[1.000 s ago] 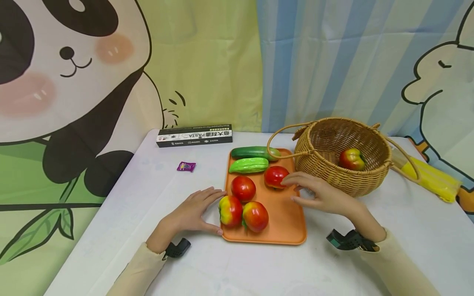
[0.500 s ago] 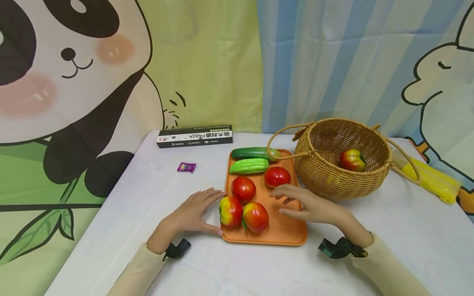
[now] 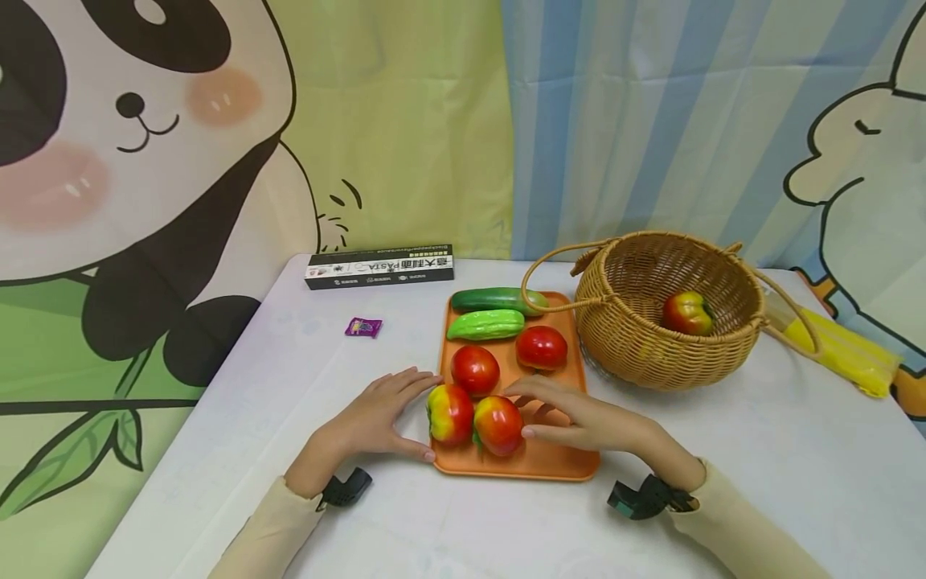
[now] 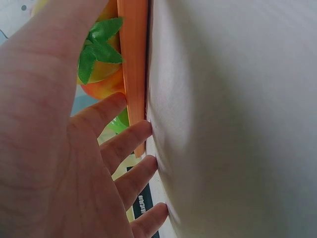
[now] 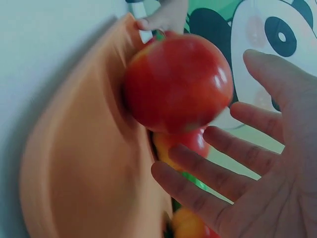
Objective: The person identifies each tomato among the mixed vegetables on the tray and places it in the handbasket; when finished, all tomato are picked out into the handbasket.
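An orange tray (image 3: pixel 542 465) lies on the white table. My left hand (image 3: pixel 376 414) rests at its left side, fingers spread, fingertips right by the tray wall (image 4: pixel 132 59) in the left wrist view. My right hand (image 3: pixel 579 416) is over the tray's right half, fingers loosely bent and thumb near a red-and-yellow tomato (image 3: pixel 497 426). In the right wrist view, the open fingers stand beside that tomato (image 5: pixel 178 82), with nothing gripped. Left of it sits another red-and-yellow tomato (image 3: pixel 450 414). Two red tomatoes, one left (image 3: pixel 475 370) and one right (image 3: pixel 542 347), lie behind.
A dark green cucumber (image 3: pixel 492 300) and a light green ridged vegetable (image 3: pixel 486 324) lie at the tray's back. The wicker basket (image 3: pixel 665 362) holds one red-and-yellow fruit (image 3: pixel 688 313); its handle overhangs the tray. A pasta box (image 3: pixel 379 267), purple sweet (image 3: pixel 364 326) and yellow packet (image 3: pixel 842 350) lie around.
My right hand has moved left and toward me, from the right-hand red tomato to the front red-and-yellow one. The left hand has stayed in place.
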Demonstrator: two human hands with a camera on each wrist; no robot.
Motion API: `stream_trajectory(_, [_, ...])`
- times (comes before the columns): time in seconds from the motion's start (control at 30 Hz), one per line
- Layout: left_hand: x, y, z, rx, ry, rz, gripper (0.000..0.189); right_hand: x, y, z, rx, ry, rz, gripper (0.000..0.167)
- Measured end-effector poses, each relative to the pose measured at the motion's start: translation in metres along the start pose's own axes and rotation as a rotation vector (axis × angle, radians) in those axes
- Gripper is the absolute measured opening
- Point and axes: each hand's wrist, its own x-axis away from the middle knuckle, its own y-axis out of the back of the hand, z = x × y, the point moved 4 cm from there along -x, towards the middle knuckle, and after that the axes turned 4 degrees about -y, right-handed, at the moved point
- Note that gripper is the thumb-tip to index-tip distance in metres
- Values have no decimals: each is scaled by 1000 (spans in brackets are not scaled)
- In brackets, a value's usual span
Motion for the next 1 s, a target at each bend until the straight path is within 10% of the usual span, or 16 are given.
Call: stream_trajectory(1.0, [0, 0, 1, -22, -21, -8, 108, -7, -17, 0, -23, 15, -27, 56])
